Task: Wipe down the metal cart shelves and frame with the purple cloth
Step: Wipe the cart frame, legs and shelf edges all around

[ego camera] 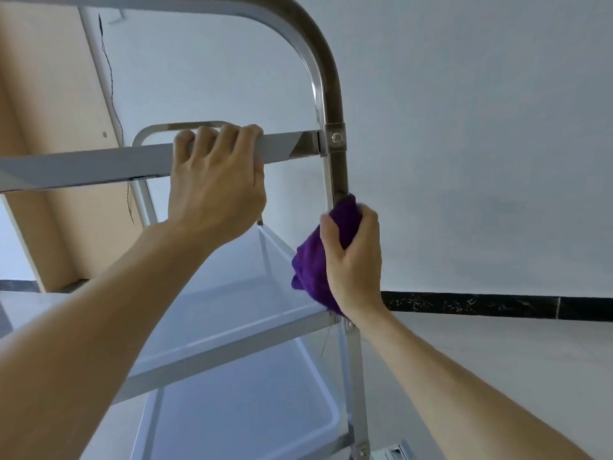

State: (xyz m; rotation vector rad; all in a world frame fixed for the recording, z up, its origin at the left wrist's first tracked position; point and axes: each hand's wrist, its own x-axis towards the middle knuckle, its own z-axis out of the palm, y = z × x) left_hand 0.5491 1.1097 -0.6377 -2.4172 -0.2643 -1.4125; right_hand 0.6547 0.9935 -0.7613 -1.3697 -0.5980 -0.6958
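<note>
A stainless metal cart fills the view, with a curved tubular frame post [328,81] on the right and three shelves. My left hand [215,180] grips the front edge of the top shelf [99,164], fingers curled over its rim. My right hand [355,257] holds the bunched purple cloth [315,263] wrapped around the frame post, just below the top shelf's bracket [335,139] and above the corner of the middle shelf [238,307]. The cloth hides that stretch of post. The bottom shelf [238,423] lies beneath.
A pale grey wall stands close behind and right of the cart, with a black marbled baseboard [481,305] along the floor. A beige panel [49,144] with a thin dangling wire [114,104] stands at the left. The far cart handle [156,127] shows behind the top shelf.
</note>
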